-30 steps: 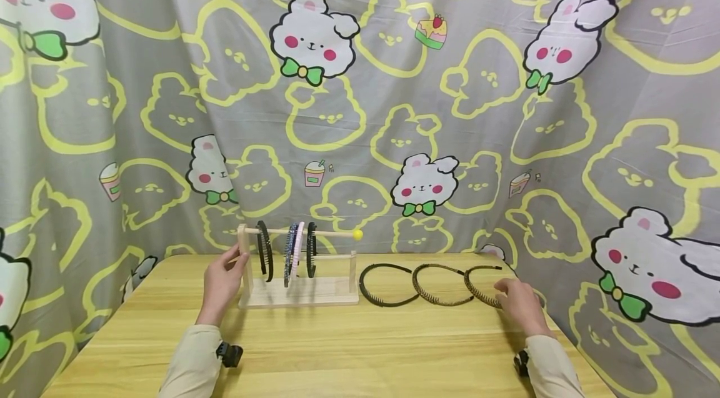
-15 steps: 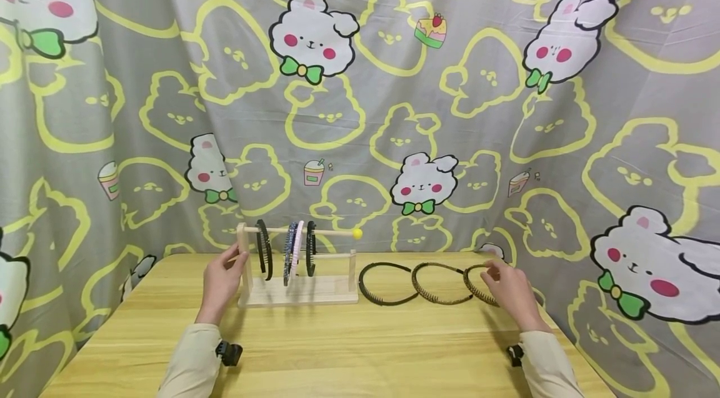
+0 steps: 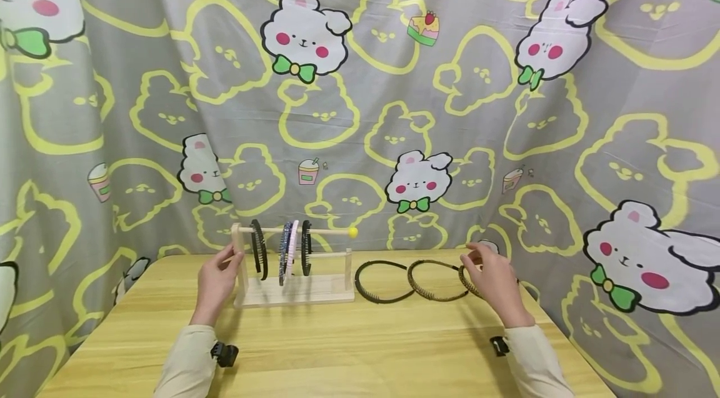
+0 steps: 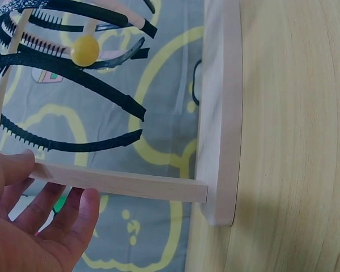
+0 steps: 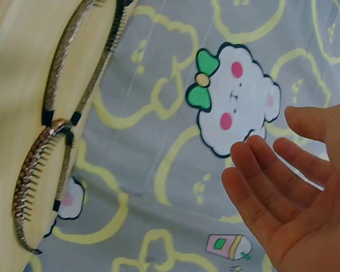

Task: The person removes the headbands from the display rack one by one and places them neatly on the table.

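Wood tabletop [image 3: 360,348]: left hand [image 3: 215,280] pinches rack [image 3: 270,290]; below spread right hand [image 3: 495,276], headband [image 5: 27,180] seems light, springy, best taken mid-arch

In the head view, see only part of the rightmost headband [image 5: 29,177] past the right hand [image 3: 496,282]; lose the sleeves [image 3: 187,360] at the bottom edge; cannot make out the pattern of the blue headband [image 3: 284,254]. In the left wrist view, find the stand [image 4: 226,124] and left hand [image 3: 214,285] cropped; in the right wrist view, the middle headband [image 5: 58,68] cut off at the top.
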The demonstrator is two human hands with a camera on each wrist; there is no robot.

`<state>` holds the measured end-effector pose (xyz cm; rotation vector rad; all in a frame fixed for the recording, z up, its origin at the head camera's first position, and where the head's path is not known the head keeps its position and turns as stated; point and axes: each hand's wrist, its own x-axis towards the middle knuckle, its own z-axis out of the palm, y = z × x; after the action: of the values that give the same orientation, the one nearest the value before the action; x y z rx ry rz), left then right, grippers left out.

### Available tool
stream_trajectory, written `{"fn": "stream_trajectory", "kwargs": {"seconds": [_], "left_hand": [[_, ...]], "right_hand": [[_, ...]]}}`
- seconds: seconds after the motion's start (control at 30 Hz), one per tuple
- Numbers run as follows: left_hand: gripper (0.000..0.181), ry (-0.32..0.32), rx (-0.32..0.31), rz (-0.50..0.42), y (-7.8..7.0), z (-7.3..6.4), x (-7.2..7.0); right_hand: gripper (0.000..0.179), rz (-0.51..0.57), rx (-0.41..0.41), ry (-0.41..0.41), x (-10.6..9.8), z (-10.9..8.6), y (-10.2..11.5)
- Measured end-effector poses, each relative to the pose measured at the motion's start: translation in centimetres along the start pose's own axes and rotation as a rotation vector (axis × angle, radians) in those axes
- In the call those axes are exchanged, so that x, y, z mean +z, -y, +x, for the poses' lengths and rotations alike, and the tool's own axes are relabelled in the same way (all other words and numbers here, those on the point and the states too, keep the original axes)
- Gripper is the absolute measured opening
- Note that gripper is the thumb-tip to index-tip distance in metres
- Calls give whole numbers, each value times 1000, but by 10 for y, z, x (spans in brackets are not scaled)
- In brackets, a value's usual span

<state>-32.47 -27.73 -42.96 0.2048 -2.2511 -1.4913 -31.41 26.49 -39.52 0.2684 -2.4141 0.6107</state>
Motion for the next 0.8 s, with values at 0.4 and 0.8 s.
{"fn": "stream_trajectory", "kwargs": {"seconds": [0.4,0.8], "left_hand": [[54,11,-8,-3,0,1,0],[56,17,-22,-4,-2,1,-2]], "right_hand": [[37,129,-29,-8,13,6,54],[36,225,-94,12,38,21,121]]}}
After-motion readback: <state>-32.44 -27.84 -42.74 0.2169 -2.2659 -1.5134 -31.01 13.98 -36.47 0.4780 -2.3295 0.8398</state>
